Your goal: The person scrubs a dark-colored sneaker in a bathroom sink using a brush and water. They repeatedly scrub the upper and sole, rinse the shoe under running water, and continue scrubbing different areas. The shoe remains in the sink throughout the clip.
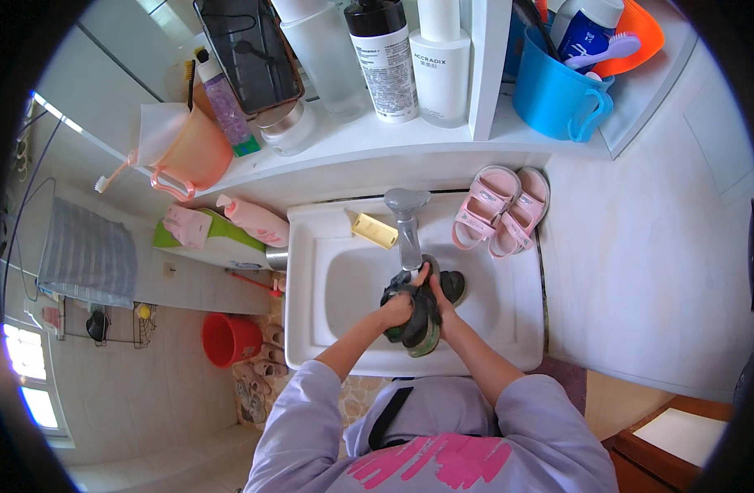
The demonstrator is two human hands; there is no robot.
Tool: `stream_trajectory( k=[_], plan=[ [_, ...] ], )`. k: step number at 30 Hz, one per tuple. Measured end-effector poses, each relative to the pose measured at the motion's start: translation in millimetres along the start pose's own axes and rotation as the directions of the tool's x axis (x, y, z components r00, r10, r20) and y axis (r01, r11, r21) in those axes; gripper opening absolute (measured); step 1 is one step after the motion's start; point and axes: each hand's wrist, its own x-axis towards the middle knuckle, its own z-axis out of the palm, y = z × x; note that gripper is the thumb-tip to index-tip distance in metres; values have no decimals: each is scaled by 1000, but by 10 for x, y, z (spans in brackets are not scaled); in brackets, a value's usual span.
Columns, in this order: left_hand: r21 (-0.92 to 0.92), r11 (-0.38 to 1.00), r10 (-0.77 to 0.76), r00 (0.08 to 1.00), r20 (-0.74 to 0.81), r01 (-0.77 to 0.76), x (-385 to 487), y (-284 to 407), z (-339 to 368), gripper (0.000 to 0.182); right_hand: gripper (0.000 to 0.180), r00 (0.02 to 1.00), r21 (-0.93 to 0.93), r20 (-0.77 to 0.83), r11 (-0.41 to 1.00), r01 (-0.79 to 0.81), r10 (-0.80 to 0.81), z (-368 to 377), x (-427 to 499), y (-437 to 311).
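Observation:
My left hand (400, 310) is partly inside a dark sandal (422, 330), its fingers among the straps. On the other side, my right hand (443, 305) grips the same sandal along its sole. The sandal is tilted on its side under the spout of the metal faucet (409, 237), above the white sink basin (352, 296). Another dark shoe (454, 285), partly hidden by my right hand, lies in the basin behind it. Whether water is running is hard to tell.
A yellow soap dish (374, 231) and pink sandals (500, 209) sit on the sink's back ledge. Above, a white shelf (364, 138) holds bottles, a phone (250, 55), an orange cup (195, 154) and a blue cup (555, 92). A red bucket (229, 339) stands left on the floor.

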Motion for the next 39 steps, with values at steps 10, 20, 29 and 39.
stream_trajectory(
  k=[10,20,29,39],
  plan=[
    [-273,941,-293,882,-368,199,47,136,322,24,53,984,1,-151,996,91,-90,-86,42,40],
    [-45,895,-445,894,-41,444,417,-70,132,54,54,959,-94,-153,970,226,-238,122,62,114],
    [-293,772,-502,823,265,564,-95,-14,39,46,50,903,5,-306,948,318,-301,-450,223,21],
    [-304,931,-172,978,118,200,16,-191,156,48,34,859,-1,-177,873,487,-480,-224,279,79]
  ],
)
